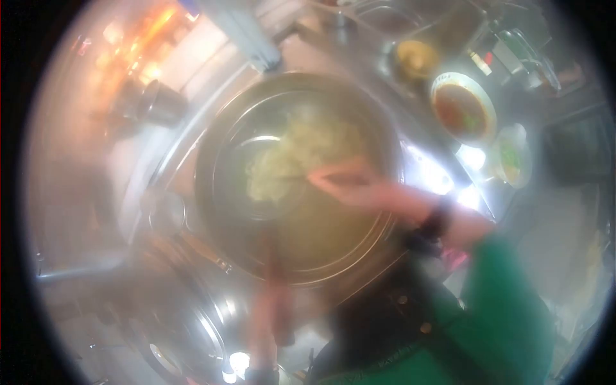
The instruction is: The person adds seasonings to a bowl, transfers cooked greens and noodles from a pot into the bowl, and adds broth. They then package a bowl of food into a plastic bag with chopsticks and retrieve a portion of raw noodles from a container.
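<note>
Steam fogs the whole head view. A large metal pot (pixel 301 256) holds cloudy broth. In it sits a round wire strainer (pixel 256 144) full of pale yellow noodles (pixel 295 157). My right hand (pixel 350 183) reaches over the pot from the right, with a black wristband and a green sleeve behind it. It is closed on thin chopsticks (pixel 292 176) that point left into the noodles. My left hand (pixel 266 308) is a blurred shape at the pot's near rim and seems closed on the strainer handle (pixel 269 256).
A bowl of red-brown sauce (pixel 463 109) and a smaller bowl (pixel 513 157) stand to the right of the pot. Behind it is a yellow-filled container (pixel 416 58). A metal cup (pixel 157 102) stands at the left. More metal pans (pixel 192 333) lie at the lower left.
</note>
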{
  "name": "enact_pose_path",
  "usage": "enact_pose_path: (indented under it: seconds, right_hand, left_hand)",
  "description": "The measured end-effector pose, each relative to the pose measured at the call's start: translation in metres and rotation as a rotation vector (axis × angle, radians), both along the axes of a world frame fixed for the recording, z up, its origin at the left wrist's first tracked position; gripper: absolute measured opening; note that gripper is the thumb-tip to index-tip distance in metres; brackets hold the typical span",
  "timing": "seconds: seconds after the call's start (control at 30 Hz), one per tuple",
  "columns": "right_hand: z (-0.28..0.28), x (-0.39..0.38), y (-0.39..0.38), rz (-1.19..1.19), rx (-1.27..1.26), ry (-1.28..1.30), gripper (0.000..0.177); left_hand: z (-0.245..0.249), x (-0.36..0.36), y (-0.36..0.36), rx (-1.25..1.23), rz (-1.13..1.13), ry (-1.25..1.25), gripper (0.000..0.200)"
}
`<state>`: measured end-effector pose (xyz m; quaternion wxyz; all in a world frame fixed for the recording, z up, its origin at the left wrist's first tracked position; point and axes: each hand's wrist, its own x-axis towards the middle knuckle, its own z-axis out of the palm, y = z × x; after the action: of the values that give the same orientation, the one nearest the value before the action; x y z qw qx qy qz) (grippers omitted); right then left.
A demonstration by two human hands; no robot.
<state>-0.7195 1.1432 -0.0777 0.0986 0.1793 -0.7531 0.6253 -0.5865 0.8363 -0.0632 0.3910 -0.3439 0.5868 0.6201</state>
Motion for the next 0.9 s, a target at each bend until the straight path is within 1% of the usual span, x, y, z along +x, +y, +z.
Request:
enact_pose_path:
  seconds: [0.03,0.07,0.1,0.13,0.17,0.2,0.27,0.3,0.33,0.4,0.47,0.53,0.6,0.63,0.67,0.7,0.77,0.83,0.87,0.9]
  right_hand:
    - [0.013,-0.001,0.010,-0.027,-0.010,-0.065,0.011]
    - [0.023,-0.004,0.017,-0.027,-0.060,-0.079,0.010]
    - [0.015,-0.008,0.016,-0.024,-0.058,-0.087,0.010]
    - [0.005,-0.014,0.012,-0.022,0.003,-0.058,0.010]
    - [-0.004,-0.017,0.010,-0.022,0.063,-0.024,0.011]
    - [-0.002,-0.015,0.009,-0.021,0.061,-0.024,0.011]
    - [0.002,-0.005,0.006,0.105,-0.154,-0.381,0.011]
    - [0.010,0.003,0.007,0.112,-0.153,-0.398,0.011]
    - [0.021,0.013,0.012,0.161,-0.104,-0.374,0.011]
    - [0.052,0.027,0.027,0.263,-0.007,-0.306,0.010]
    - [0.069,0.035,0.035,0.359,0.087,-0.217,0.010]
    - [0.031,0.050,-0.006,0.590,0.256,-0.072,0.005]
    - [-0.016,0.057,-0.043,0.656,0.452,0.244,0.006]
    - [-0.038,0.052,-0.047,0.643,0.450,0.249,0.006]
    - [-0.054,0.041,-0.047,0.657,0.540,0.230,0.006]
    - [-0.057,0.028,-0.045,0.675,0.630,0.208,0.009]
    - [-0.061,0.007,-0.025,0.551,0.665,0.165,0.013]
    - [-0.073,-0.009,-0.010,0.333,0.601,0.244,0.014]
    - [-0.071,-0.017,-0.006,0.336,0.605,0.251,0.014]
    - [-0.070,-0.024,-0.003,0.171,0.532,0.282,0.014]
  left_hand:
    - [0.000,0.004,-0.002,0.002,0.001,-0.003,0.025]
    - [-0.001,0.009,-0.003,-0.094,-0.012,-0.022,0.025]
    - [-0.002,0.015,-0.003,-0.191,-0.026,-0.044,0.025]
    - [-0.001,0.015,0.001,-0.190,-0.024,-0.048,0.025]
    - [-0.001,0.009,0.005,-0.141,0.060,-0.047,0.026]
    - [-0.001,0.005,0.007,-0.092,0.143,-0.046,0.026]
    - [0.003,0.009,0.004,-0.112,0.125,-0.043,0.026]
    - [0.005,0.013,0.001,-0.128,0.106,-0.040,0.026]
    - [0.008,0.018,-0.003,-0.130,0.110,-0.062,0.026]
    - [0.012,0.019,-0.007,-0.218,0.018,-0.019,0.027]
    - [0.020,0.011,-0.003,-0.245,0.021,-0.028,0.027]
    - [0.022,0.007,-0.005,-0.275,0.011,-0.025,0.027]
    - [0.019,0.001,-0.012,-0.281,-0.017,0.048,0.025]
    - [0.021,-0.002,-0.015,-0.286,-0.027,0.057,0.025]
    - [0.023,-0.006,-0.017,-0.290,-0.044,0.070,0.023]
    - [0.025,-0.009,-0.019,-0.293,-0.055,0.080,0.021]
    - [0.027,-0.015,-0.020,-0.325,-0.073,0.065,0.018]
    - [0.024,-0.020,-0.021,-0.354,-0.086,0.050,0.016]
    - [0.014,-0.023,-0.022,-0.356,-0.121,0.082,0.015]
    - [0.006,-0.026,-0.020,-0.358,-0.158,0.113,0.013]
